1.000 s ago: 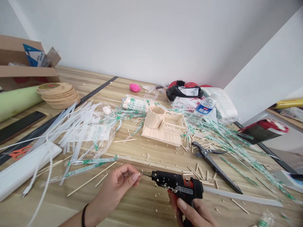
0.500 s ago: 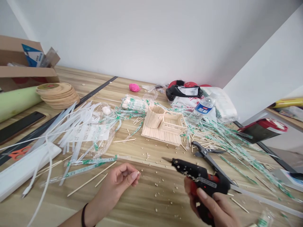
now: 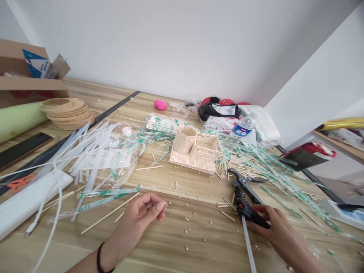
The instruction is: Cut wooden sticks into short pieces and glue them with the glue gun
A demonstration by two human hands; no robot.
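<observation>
On the far right, the bottle [image 3: 248, 121] wears a blue label [image 3: 241, 131] with white characters, too small to read. The blue-and-white packet [image 3: 35, 64] in the far-left box [image 3: 32, 84] carries unreadable print; the wrappers [image 3: 102, 203] show green marks, likewise illegible.

The left hand [image 3: 140, 218] has thumb and forefinger pinched together on a tiny pale bit [image 3: 165, 203]. The right hand [image 3: 277, 225] is closed round the handle of the glue gun [image 3: 243, 201], near right; whether the gun touches the pruner [image 3: 249, 186] beside it, I cannot tell. A glue stick [image 3: 248, 242] trails nearward from the gun. The stick model [image 3: 186, 142] stands mid-table, farther off than both hands.
</observation>
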